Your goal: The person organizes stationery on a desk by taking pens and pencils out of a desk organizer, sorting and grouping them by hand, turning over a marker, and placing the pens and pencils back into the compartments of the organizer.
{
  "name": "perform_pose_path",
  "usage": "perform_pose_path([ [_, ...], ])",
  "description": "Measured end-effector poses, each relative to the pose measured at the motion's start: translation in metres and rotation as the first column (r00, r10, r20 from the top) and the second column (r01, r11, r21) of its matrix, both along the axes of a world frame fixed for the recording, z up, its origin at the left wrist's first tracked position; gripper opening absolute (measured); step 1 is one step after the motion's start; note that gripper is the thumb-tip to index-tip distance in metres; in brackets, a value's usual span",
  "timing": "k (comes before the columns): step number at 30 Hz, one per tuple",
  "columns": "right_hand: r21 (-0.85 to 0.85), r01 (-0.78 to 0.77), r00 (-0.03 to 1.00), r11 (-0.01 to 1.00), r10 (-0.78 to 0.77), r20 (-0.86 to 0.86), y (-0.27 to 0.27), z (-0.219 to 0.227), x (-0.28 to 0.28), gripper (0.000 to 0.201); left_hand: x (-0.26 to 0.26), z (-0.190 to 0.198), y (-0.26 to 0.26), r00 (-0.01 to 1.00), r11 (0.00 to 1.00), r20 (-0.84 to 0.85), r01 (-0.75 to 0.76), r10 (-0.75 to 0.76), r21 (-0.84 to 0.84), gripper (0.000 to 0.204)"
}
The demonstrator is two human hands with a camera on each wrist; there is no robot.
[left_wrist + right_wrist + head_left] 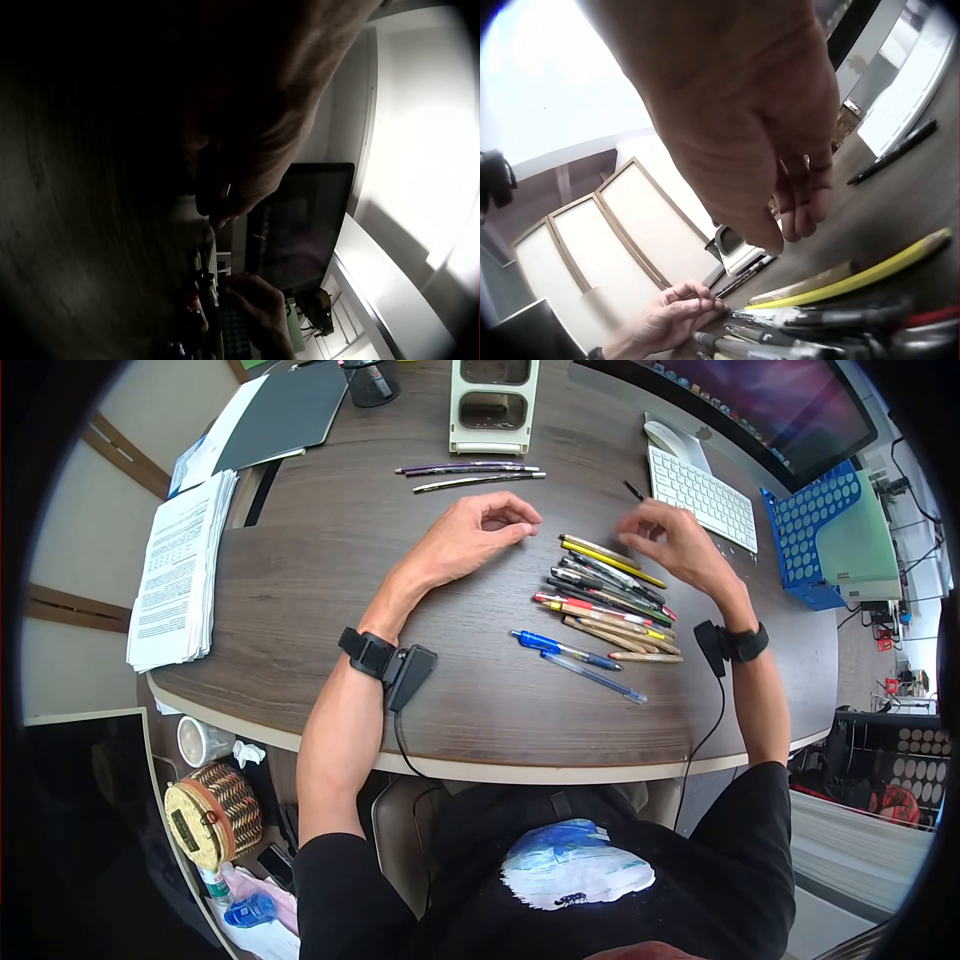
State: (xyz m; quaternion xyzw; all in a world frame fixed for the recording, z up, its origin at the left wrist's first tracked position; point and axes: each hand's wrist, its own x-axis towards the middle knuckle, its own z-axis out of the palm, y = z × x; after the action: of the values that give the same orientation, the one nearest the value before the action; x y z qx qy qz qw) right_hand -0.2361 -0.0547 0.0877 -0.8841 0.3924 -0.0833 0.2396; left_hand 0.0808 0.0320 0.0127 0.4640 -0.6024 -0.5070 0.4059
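Observation:
My left hand [468, 538] is over the desk with its fingers loosely bent and nothing between them. Beyond it lie several dark and purple pencils [480, 480], side by side. My right hand [675, 545] hovers at the upper right of a spread of pens and pencils [610, 595], and no thing shows in its fingers. Nearest to it are a yellow pencil [855, 277] and a wooden pencil. Past the fingertips, apart from the hand, a black pen [892, 152] lies on the desk. Two blue pens [565, 650] lie at the near side of the spread.
A cream organizer [490, 445] stands at the back. To the right are a white keyboard [705, 500], a monitor and a blue file holder [805, 540]. A stack of papers [180, 580] lies on the left, near a dark folder [285, 415] and a mesh pen cup [372, 385].

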Motion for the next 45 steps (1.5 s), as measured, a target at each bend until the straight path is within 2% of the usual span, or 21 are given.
perform_pose_path([
  [4, 0.104, 0.079, 0.994, 0.991, -0.071, -0.084, 0.026, 0.01, -0.029, 0.017, -0.001, 0.001, 0.001, 1.0, 1.0, 0.014, -0.008, 0.008, -0.001, 0.027],
  [8, 0.136, 0.095, 0.995, 0.986, -0.088, -0.053, 0.031, -0.002, -0.055, 0.015, -0.001, 0.0, 0.0, 1.0, 1.0, 0.02, -0.011, 0.011, -0.005, 0.026],
  [10, 0.05, 0.051, 0.995, 0.997, -0.046, -0.091, 0.033, -0.003, -0.059, 0.016, -0.001, -0.001, -0.001, 1.0, 1.0, 0.028, -0.013, 0.013, -0.005, 0.026],
  [17, -0.002, 0.034, 0.99, 0.999, -0.034, -0.139, 0.033, 0.005, -0.064, 0.012, -0.001, 0.0, 0.0, 0.999, 1.0, 0.023, -0.024, 0.024, 0.005, 0.026],
  [18, -0.002, 0.08, 0.995, 0.997, -0.08, -0.063, 0.029, 0.006, -0.066, 0.013, -0.001, -0.001, 0.0, 1.0, 1.0, 0.016, -0.014, 0.014, -0.003, 0.026],
  [19, 0.0, 0.128, 0.992, 0.992, -0.128, 0.013, 0.025, 0.008, -0.066, 0.015, 0.0, -0.001, 0.0, 1.0, 1.0, 0.012, -0.019, 0.019, -0.002, 0.026],
  [21, -0.012, 0.171, 0.985, 0.985, -0.17, 0.027, 0.016, 0.009, -0.057, 0.017, -0.001, 0.001, 0.0, 0.999, 1.0, 0.033, -0.008, 0.008, 0.013, 0.026],
  [24, -0.13, 0.056, 0.995, 0.99, -0.066, -0.07, -0.011, -0.002, -0.04, 0.016, -0.001, 0.003, 0.001, 1.0, 1.0, 0.031, -0.003, 0.002, 0.018, 0.025],
  [25, -0.132, 0.059, 0.996, 0.99, -0.068, -0.065, -0.018, -0.005, -0.03, 0.016, -0.001, 0.002, 0.001, 0.999, 1.0, 0.036, -0.001, 0.0, 0.016, 0.025],
  [27, -0.201, -0.046, 0.98, 0.979, 0.005, -0.2, -0.024, -0.011, -0.001, 0.019, -0.001, 0.0, 0.0, 1.0, 1.0, 0.028, -0.005, 0.005, 0.001, 0.025],
  [28, -0.202, -0.042, 0.98, 0.979, 0.001, -0.197, -0.026, -0.015, 0.011, 0.019, -0.001, 0.001, 0.0, 1.0, 1.0, 0.031, -0.001, 0.001, 0.0, 0.025],
  [30, -0.131, -0.076, 0.985, 0.988, 0.095, 0.146, -0.027, -0.025, 0.03, 0.021, -0.001, 0.001, 0.0, 1.0, 1.0, 0.006, -0.002, 0.002, 0.013, 0.024],
  [33, -0.192, -0.058, 0.968, 0.98, 0.103, 0.23, -0.024, -0.021, 0.04, 0.024, -0.001, 0.001, 0.0, 1.0, 1.0, 0.021, -0.002, 0.002, 0.005, 0.024],
  [35, -0.204, -0.067, 0.976, 0.977, 0.107, 0.188, -0.018, -0.014, 0.032, 0.022, -0.001, 0.0, 0.001, 1.0, 1.0, 0.007, -0.009, 0.009, 0.01, 0.024],
  [37, -0.139, -0.027, 0.999, 0.99, 0.033, 0.043, -0.007, -0.008, 0.019, 0.021, -0.001, -0.001, 0.0, 1.0, 1.0, -0.005, -0.011, 0.011, 0.01, 0.025],
  [39, -0.099, 0.005, 0.999, 0.995, 0.0, 0.053, 0.007, -0.002, 0.003, 0.022, -0.001, -0.002, 0.0, 1.0, 1.0, 0.002, -0.013, 0.013, 0.001, 0.025],
  [42, 0.008, 0.074, 0.995, 0.997, -0.074, -0.065, 0.026, 0.009, -0.017, 0.023, -0.001, -0.003, -0.001, 1.0, 1.0, 0.008, -0.015, 0.015, 0.004, 0.025],
  [45, 0.053, 0.07, 0.996, 0.996, -0.066, -0.06, 0.038, 0.005, -0.036, 0.021, -0.001, -0.002, -0.001, 1.0, 1.0, 0.016, -0.012, 0.012, -0.002, 0.025],
])
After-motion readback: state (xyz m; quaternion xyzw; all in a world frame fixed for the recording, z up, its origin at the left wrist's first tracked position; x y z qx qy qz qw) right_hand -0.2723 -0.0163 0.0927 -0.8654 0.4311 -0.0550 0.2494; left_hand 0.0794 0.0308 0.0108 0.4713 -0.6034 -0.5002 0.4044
